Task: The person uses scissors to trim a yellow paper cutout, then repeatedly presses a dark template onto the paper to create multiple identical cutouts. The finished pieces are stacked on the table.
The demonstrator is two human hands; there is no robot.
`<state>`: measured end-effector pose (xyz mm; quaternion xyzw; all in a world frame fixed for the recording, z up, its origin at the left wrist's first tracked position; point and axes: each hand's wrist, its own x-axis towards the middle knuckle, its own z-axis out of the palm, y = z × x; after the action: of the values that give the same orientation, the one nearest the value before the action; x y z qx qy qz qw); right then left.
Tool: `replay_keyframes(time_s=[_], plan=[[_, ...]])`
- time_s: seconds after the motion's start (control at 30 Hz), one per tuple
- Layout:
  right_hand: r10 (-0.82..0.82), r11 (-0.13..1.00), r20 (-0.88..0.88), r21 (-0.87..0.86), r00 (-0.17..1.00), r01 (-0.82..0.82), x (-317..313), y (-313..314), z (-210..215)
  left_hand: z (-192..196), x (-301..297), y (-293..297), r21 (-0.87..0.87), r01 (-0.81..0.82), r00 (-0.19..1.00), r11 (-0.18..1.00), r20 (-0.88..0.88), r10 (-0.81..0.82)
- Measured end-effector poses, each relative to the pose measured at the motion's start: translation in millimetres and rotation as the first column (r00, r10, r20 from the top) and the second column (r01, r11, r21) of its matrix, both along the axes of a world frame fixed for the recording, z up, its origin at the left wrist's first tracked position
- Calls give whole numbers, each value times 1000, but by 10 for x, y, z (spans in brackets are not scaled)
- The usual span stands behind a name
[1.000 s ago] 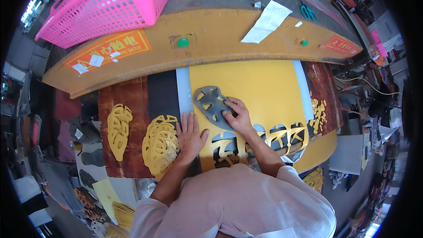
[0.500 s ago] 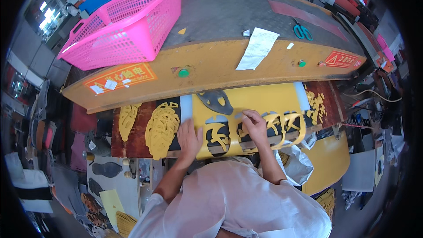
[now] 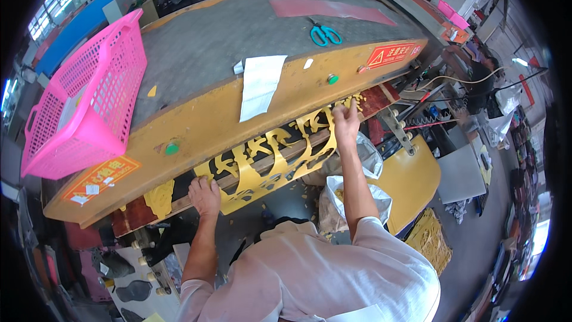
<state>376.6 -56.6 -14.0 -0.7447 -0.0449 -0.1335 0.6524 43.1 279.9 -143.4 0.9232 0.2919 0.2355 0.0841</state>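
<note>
Both hands hold a yellow cut-out sheet that hangs along the front edge of the press, just below centre. The left hand, at 7 o'clock, has its grip closed over the sheet's lower left end. The right hand, toward 3 o'clock, pinches the sheet's upper right end, fingers shut on it. A pink basket sits on the press top at 9 o'clock, scissors at 1 o'clock, and a white paper drapes over the front edge. A plastic bag lies below the sheet.
</note>
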Motion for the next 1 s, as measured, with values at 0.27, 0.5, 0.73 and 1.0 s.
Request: replay_keyframes(time_s=[0.27,0.5,0.73,1.0], plan=[[170,929,-7,-334,985,-163,389,364,24,8,57,49,43,-31,996,999,-78,34],[675,533,102,-753,731,-387,-777,768,-721,95,59,44,30,-23,998,999,-54,24],[607,455,14,-826,795,-333,-690,799,-984,94,62,-8,29,-27,1000,999,-9,27],[628,449,-9,-813,778,-372,-1041,513,-910,98,-269,-386,-32,-53,999,998,-3,53]])
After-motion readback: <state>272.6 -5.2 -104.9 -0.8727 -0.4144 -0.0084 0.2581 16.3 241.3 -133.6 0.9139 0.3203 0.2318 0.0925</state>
